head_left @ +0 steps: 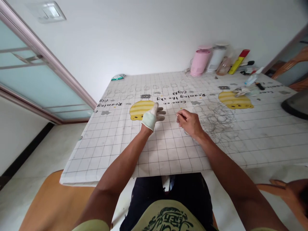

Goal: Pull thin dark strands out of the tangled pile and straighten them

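Thin grey loops (219,119) lie in a loose tangle on the grid-patterned tablecloth (115,144), on the right-hand part of the table, just beside the right wrist and forearm. Strands overlap; individual loops are hard to separate. Similar rings (146,87) are laid out in rough rows along the far left part of the cloth, apart from the tangle.

Left hand (154,116): wears a pale glove; fingers extended and spread, thumb raised, grasp released, nothing seen in it. Position: above the cloth, over the edge of a printed yellow balloon figure (137,109).

Right hand (189,122): bare; fingers curled, thumb and forefinger brought together. Fine strands would hardly register at this resolution, so cannot tell whether the pinch contains one. Hands face each other, apart, with cloth visible between them.

Surroundings: a crumpled whitish item (246,91) rests on the second balloon figure, beyond the tangle. Along the wall stand a pink cylinder (200,63), a white cylinder (216,59), a pinkish bottle (223,66) and a tilted yellow tube (237,65) with red top. Green-and-white packet (118,77) at the far left corner.
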Action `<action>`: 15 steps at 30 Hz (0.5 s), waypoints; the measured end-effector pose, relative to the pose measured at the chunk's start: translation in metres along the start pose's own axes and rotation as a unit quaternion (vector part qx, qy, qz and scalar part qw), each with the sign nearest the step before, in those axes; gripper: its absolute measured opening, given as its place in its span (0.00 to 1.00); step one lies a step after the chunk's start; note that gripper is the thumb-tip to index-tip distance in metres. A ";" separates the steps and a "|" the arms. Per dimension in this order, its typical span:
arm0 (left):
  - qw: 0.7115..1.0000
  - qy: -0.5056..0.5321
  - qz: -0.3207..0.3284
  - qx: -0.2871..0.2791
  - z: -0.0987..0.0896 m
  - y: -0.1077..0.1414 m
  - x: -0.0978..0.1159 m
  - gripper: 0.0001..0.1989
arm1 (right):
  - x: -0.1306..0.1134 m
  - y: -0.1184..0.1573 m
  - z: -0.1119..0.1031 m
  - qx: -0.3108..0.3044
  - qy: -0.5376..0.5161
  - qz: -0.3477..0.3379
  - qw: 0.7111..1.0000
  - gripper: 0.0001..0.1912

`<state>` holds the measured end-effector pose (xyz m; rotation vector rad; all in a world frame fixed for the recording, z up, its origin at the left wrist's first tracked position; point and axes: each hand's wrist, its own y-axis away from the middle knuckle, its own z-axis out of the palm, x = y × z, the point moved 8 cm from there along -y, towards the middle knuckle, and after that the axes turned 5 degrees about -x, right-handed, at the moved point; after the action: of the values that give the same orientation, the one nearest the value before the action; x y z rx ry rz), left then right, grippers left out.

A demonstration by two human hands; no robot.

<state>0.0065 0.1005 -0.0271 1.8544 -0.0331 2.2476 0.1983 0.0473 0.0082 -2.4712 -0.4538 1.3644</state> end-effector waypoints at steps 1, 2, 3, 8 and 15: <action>1.000 -0.015 0.000 0.008 -0.001 0.001 0.000 0.32 | 0.002 -0.001 -0.004 0.019 0.003 0.007 1.000 0.14; 0.999 -0.032 0.001 0.013 0.000 0.002 0.001 0.33 | 0.005 -0.002 -0.007 0.036 0.007 0.015 0.999 0.14; 0.998 -0.054 0.004 0.015 0.001 0.004 0.001 0.33 | 0.008 -0.002 -0.011 0.050 0.011 0.025 0.998 0.14; 0.979 -0.204 0.013 0.010 0.014 0.017 -0.002 0.29 | 0.014 -0.013 -0.032 0.067 0.064 0.068 0.993 0.13; 0.947 -0.320 0.002 -0.011 0.030 0.020 -0.009 0.22 | 0.056 -0.073 -0.082 -0.009 0.144 0.141 0.980 0.11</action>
<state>0.0333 0.0746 -0.0269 2.4783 -0.1655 1.5392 0.2863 0.1288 0.0358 -2.7693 -0.0527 1.0678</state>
